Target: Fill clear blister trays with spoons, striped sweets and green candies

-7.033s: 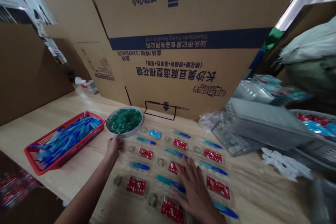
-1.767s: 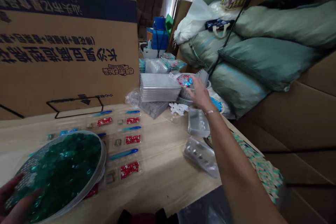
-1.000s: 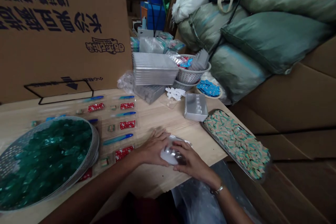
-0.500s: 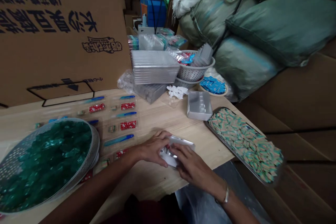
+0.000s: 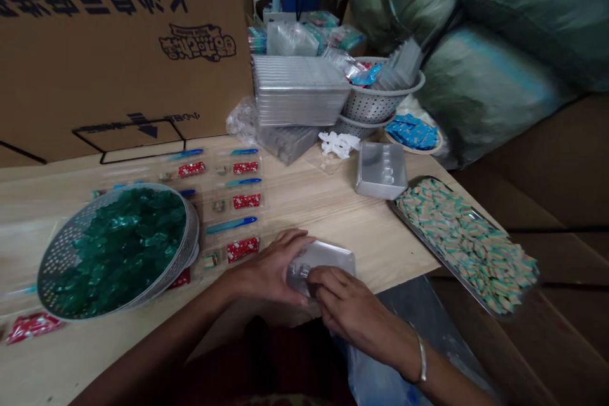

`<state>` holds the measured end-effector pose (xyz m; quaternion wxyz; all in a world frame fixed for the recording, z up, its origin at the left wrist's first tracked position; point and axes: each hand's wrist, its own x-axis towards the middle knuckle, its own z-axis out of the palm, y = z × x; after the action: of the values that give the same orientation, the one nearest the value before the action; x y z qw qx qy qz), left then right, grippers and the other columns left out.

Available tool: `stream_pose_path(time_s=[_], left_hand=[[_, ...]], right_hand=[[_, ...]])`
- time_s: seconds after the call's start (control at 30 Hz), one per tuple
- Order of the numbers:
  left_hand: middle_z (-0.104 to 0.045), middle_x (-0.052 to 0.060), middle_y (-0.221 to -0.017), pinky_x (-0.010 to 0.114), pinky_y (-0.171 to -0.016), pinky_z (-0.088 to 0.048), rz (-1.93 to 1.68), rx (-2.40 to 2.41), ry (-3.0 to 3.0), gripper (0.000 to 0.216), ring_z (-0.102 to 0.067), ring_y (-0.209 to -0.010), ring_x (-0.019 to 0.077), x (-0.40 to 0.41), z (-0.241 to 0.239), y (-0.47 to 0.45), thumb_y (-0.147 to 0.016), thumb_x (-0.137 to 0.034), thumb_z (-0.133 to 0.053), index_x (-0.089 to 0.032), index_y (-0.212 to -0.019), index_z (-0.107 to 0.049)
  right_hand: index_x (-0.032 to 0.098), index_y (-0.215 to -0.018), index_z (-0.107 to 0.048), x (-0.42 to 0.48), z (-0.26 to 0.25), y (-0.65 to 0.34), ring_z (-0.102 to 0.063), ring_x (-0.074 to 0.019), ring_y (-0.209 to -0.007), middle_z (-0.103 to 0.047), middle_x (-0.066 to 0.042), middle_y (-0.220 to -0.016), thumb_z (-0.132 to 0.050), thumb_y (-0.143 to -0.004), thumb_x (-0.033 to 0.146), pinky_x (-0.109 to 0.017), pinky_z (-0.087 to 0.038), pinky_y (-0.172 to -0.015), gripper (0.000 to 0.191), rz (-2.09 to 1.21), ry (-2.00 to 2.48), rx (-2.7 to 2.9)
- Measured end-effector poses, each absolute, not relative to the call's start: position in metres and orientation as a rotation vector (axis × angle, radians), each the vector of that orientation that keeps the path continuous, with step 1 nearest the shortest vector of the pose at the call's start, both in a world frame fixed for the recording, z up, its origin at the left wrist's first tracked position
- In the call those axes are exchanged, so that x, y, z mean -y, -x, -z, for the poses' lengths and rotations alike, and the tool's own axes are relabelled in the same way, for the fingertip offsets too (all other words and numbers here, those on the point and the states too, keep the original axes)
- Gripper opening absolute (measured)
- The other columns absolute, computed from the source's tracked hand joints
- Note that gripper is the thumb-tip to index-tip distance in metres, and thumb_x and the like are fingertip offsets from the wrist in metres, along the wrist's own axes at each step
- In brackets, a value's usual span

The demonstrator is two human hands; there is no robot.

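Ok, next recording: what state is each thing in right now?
Clear plastic tray: held between both hands
Left hand: gripping the tray's side
Right hand: fingers curled over the tray
Round perforated tray: heaped with green pieces
Metal tray: covered with striped pieces
Blister packs: laid in rows on the wooden table

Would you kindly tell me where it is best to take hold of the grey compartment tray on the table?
Grip the grey compartment tray by its straight outer walls, from above and the near left. The walls stand up square, which gives an edge to pinch, and the metal tray of striped pieces sits close on its right.
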<state>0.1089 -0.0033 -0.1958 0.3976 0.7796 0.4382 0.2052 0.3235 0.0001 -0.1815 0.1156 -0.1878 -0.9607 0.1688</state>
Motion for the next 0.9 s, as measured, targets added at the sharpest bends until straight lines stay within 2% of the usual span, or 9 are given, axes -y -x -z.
stream_pose_path(time_s=[0.07,0.17,0.23,0.33,0.43,0.57,0.67,0.77,0.9], left_hand=[[-0.027,0.013,-0.146,0.045,-0.110,-0.028,-0.595,-1.127,-1.916,0.084,-0.023,-0.136,0.0289,0.007,0.188,-0.102,-0.064,-0.047,-0.076,-0.021,-0.134,-0.038],[-0.028,0.010,-0.148,0.043,-0.110,-0.028,-0.664,-1.168,-1.972,0.060,-0.024,-0.137,0.0266,0.004,0.181,-0.097,-0.076,-0.046,-0.066,-0.023,-0.128,-0.046],[-0.029,0.011,-0.147,0.046,-0.111,-0.026,-0.673,-1.318,-2.070,0.060,-0.024,-0.137,0.0277,-0.002,0.179,-0.098,-0.079,-0.040,-0.064,-0.023,-0.132,-0.042],[-0.039,0.014,-0.142,0.053,-0.109,-0.025,-0.662,-1.693,-2.096,0.063,-0.030,-0.134,0.0294,-0.008,0.181,-0.103,-0.080,-0.023,-0.059,-0.019,-0.138,-0.033],[-0.047,0.014,-0.136,0.049,-0.107,-0.031,-0.521,-1.692,-2.106,0.054,-0.038,-0.129,0.0285,-0.002,0.186,-0.107,-0.079,-0.022,-0.058,-0.017,-0.130,-0.042],[-0.041,0.014,-0.141,0.053,-0.109,-0.022,-0.206,-1.403,-2.166,0.048,-0.027,-0.135,0.0345,0.015,0.194,-0.106,-0.067,-0.042,-0.072,-0.018,-0.106,-0.058],[-0.047,0.013,-0.129,0.047,-0.104,-0.031,-0.182,-1.378,-2.124,0.054,-0.037,-0.125,0.0327,0.015,0.200,-0.106,-0.058,-0.046,-0.078,-0.018,-0.099,-0.058],[-0.047,0.008,-0.113,0.038,-0.087,-0.042,-0.211,-1.349,-2.103,0.053,-0.046,-0.107,0.0281,0.006,0.203,-0.107,-0.051,-0.046,-0.081,-0.018,-0.089,-0.056],[-0.045,0.005,-0.104,0.032,-0.076,-0.041,-0.205,-1.275,-2.086,0.051,-0.044,-0.098,0.0247,-0.003,0.201,-0.108,-0.051,-0.050,-0.080,-0.018,-0.081,-0.054]], right_hand=[[0.015,-0.087,-0.055,-0.001,0.170,-0.327,-0.056,-0.0189,-0.093,-0.060,-0.008,-0.100,-0.046,-0.081,0.002,-0.038,-0.049,-0.084,0.017,-0.446,0.528,2.695],[0.015,-0.087,-0.054,-0.010,0.158,-0.333,-0.056,-0.0200,-0.095,-0.061,-0.009,-0.100,-0.045,-0.083,0.001,-0.045,-0.044,-0.093,0.018,-0.248,0.498,2.645],[0.015,-0.089,-0.056,-0.025,0.160,-0.335,-0.055,-0.0223,-0.100,-0.061,-0.011,-0.102,-0.046,-0.086,0.005,-0.047,-0.041,-0.096,0.014,-0.108,0.504,2.671],[0.016,-0.086,-0.058,-0.063,0.179,-0.333,-0.055,-0.0236,-0.098,-0.061,-0.012,-0.102,-0.045,-0.090,0.009,-0.046,-0.044,-0.090,0.015,-0.009,0.605,2.710],[0.017,-0.078,-0.057,-0.101,0.200,-0.330,-0.056,-0.0213,-0.090,-0.063,-0.010,-0.094,-0.044,-0.090,0.010,-0.039,-0.047,-0.080,0.019,-0.192,0.677,2.764],[0.018,-0.081,-0.057,-0.103,0.202,-0.331,-0.054,-0.0203,-0.093,-0.061,-0.009,-0.095,-0.045,-0.091,0.014,-0.037,-0.044,-0.083,0.015,-0.485,0.713,2.725],[0.019,-0.080,-0.055,-0.067,0.193,-0.333,-0.053,-0.0189,-0.086,-0.060,-0.004,-0.086,-0.054,-0.090,0.028,-0.035,-0.041,-0.079,0.013,-0.680,0.768,2.704],[0.019,-0.076,-0.051,-0.032,0.194,-0.333,-0.051,-0.0180,-0.081,-0.056,-0.001,-0.081,-0.065,-0.082,0.034,-0.032,-0.039,-0.073,0.022,-0.827,0.814,2.748],[0.019,-0.077,-0.049,-0.016,0.206,-0.334,-0.051,-0.0186,-0.084,-0.055,0.000,-0.084,-0.072,-0.077,0.035,-0.031,-0.038,-0.073,0.028,-0.876,0.898,2.699]])
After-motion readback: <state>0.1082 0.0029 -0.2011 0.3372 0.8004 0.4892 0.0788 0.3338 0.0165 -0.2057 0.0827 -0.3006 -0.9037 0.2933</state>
